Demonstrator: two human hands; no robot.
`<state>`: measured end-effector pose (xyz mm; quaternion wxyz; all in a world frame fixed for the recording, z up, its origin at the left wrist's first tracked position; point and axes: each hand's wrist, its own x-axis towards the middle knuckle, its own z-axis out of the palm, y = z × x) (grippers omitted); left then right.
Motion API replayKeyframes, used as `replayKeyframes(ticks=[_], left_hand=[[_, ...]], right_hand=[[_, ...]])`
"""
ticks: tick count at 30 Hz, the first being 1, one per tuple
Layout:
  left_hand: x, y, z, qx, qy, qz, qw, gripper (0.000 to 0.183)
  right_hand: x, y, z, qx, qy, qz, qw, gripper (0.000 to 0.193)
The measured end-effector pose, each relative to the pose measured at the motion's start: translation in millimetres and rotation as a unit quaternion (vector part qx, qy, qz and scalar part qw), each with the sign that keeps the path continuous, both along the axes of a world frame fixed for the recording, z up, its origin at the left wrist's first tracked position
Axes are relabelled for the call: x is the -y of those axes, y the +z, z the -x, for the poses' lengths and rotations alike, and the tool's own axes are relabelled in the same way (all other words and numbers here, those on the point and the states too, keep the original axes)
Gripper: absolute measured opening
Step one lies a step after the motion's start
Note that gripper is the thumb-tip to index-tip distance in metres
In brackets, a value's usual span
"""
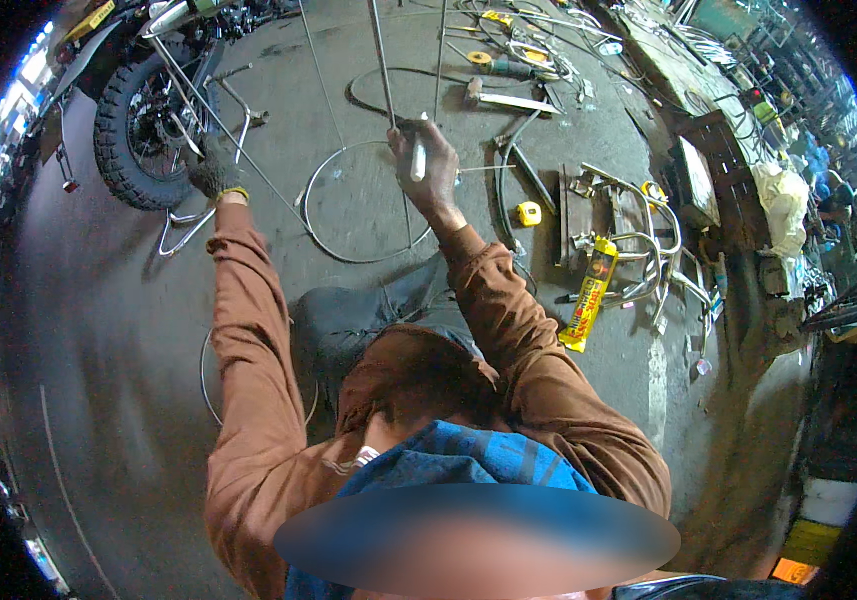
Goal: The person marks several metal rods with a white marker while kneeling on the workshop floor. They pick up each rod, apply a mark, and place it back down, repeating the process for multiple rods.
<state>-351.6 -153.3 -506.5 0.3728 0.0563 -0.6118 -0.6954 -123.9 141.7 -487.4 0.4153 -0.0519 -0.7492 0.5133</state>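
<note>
Right hand (437, 178): we grip white marker (419, 162) | left gloved hand (216, 174): near bent metal tube (245, 124), we can't tell its grasp

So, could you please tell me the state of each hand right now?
Left hand: gloved; whether it grips anything cannot be told.
Right hand: closed, holding a white marker-like stick.

Grey floor (119, 330), yellow tape measure (529, 214), hammer (517, 103), yellow packet (590, 295), bent metal tubing (676, 238).
</note>
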Motion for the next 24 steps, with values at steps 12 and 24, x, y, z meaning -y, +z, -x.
replayKeyframes(ticks=[12, 24], left_hand=[[-195, 6, -226, -0.024, -0.308, 0.04, 0.95, 0.017], [-209, 30, -227, 0.003, -0.232, 0.16, 0.959, 0.032]], right_hand=[[-11, 1, -8, -0.094, 0.069, 0.058, 0.991, 0.036], [-15, 88, 27, -0.138, 0.384, 0.157, 0.9, 0.047]])
